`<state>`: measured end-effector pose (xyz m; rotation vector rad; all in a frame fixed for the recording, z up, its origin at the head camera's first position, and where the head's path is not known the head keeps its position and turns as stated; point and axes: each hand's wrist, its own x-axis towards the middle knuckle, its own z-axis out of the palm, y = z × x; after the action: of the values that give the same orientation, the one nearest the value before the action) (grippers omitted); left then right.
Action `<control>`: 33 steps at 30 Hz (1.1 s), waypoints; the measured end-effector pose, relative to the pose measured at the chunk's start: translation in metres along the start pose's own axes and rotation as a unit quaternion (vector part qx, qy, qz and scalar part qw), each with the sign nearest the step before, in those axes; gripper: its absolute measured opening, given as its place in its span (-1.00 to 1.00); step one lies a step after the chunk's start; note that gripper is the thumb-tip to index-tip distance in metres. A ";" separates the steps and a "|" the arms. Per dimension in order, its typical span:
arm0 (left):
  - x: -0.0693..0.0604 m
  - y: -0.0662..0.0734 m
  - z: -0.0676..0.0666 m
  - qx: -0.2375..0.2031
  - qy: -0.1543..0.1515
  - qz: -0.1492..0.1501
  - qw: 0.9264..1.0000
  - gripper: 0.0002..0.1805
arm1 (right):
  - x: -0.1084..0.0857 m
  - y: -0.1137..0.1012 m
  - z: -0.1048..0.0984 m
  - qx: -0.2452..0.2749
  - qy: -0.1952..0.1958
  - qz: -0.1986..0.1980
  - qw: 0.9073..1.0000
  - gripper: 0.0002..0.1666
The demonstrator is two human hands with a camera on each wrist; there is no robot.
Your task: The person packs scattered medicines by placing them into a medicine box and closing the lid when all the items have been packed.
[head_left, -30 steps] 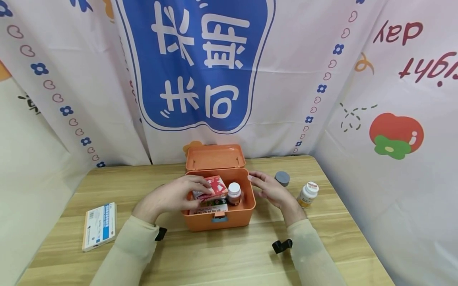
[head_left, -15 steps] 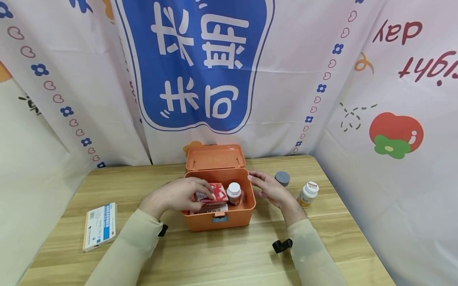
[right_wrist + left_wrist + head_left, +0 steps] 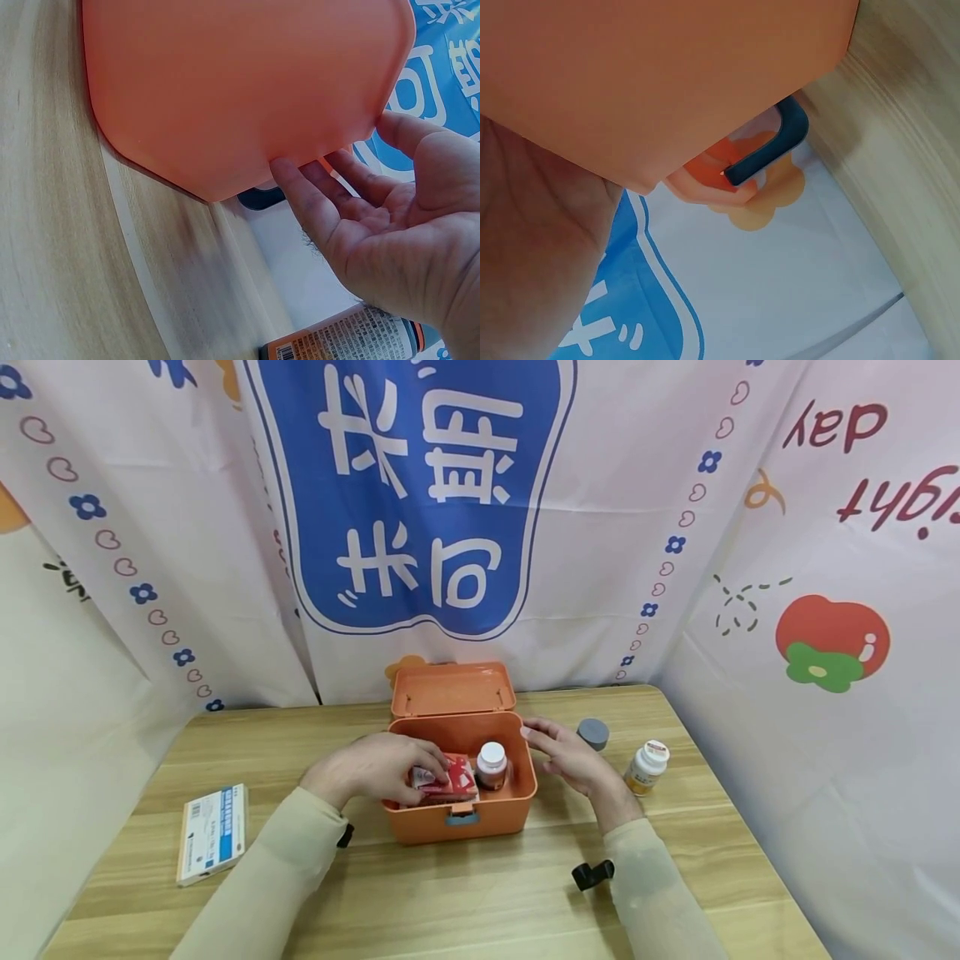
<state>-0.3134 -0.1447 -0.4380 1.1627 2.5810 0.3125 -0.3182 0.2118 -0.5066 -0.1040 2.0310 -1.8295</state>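
Observation:
An orange lidded case (image 3: 480, 820) stands on the table with its lid (image 3: 453, 689) raised. Reaching over the case's left wall, my left hand (image 3: 375, 768) holds a red-and-white medicine box (image 3: 459, 777), thumb at its near side and fingers over its top. The box lies low inside, beside an upright white-capped pill bottle (image 3: 491, 766). My right hand (image 3: 566, 756) touches the right side of the case. In the right wrist view, its thumb meets the rim and its fairly straight fingers (image 3: 300, 191) rest on the outer wall. The left fingertips are hidden in the left wrist view.
At the left lies a white-and-blue medicine box (image 3: 213, 835). Right of the case are a grey round lid or container (image 3: 592, 733) and a white bottle with a yellow label (image 3: 647, 768). Printed cloth (image 3: 600, 568) hangs behind the wooden table (image 3: 480, 902).
The left hand has lowered the red-and-white box from a tilted position to nearly flat inside the case, shifting slightly right. It now covers the box beneath. The right hand has stayed put.

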 end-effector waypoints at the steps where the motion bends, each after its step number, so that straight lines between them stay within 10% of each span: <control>1: 0.001 0.000 0.000 0.000 -0.003 0.000 1.000 -0.57 | 0.000 0.000 0.000 0.000 -0.001 -0.001 1.000 -0.28; 25: 0.002 -0.001 -0.006 -0.032 -0.038 0.019 0.999 -0.52 | -0.001 -0.002 0.000 -0.001 0.000 -0.002 1.000 -0.29; 33: -0.003 -0.001 -0.009 -0.061 0.013 0.024 0.998 -0.61 | 0.000 0.000 0.000 0.000 0.002 -0.001 1.000 -0.31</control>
<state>-0.3151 -0.1482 -0.4292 1.1861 2.5192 0.4932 -0.3182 0.2112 -0.5064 -0.1023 2.0339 -1.8334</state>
